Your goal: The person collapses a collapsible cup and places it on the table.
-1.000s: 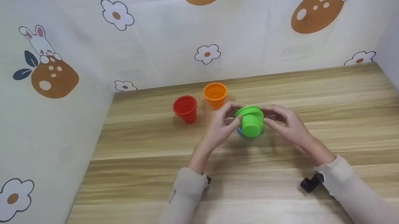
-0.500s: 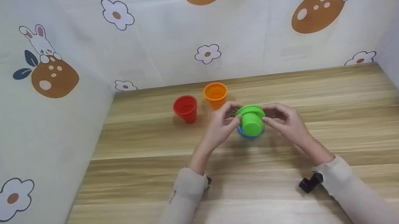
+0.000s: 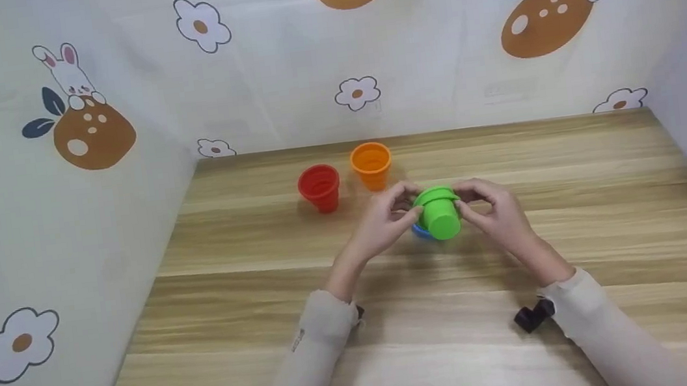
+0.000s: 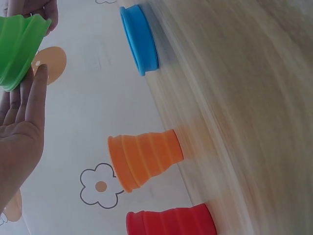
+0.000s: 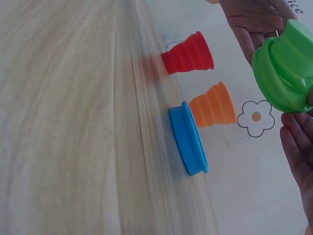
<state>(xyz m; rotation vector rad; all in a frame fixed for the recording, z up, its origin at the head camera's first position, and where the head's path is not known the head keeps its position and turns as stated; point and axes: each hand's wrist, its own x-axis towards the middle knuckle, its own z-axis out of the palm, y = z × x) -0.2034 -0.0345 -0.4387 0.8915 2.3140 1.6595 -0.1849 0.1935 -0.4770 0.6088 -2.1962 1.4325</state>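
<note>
A green collapsible cup (image 3: 442, 219) is held above the table between both hands, its base tipped toward me. The left hand (image 3: 384, 221) grips its left side with the thumb in front and the fingers behind. On the opposite side the right hand (image 3: 496, 207) pinches near the rim. In the right wrist view the cup's wall looks partly folded and creased. Below, mostly hidden by the green cup in the head view, a flattened blue collapsible cup (image 5: 187, 139) rests on the table.
An orange collapsible cup (image 3: 372, 166) and a red collapsible cup (image 3: 320, 188) stand extended and upright behind the left hand. The wooden table (image 3: 256, 335) meets patterned walls at the back and sides. Black wrist straps (image 3: 534, 315) show near the cuffs.
The green cup has shifted slightly right and toward me, and its base points lower. The left hand has followed it a little. The other cups have not moved.
</note>
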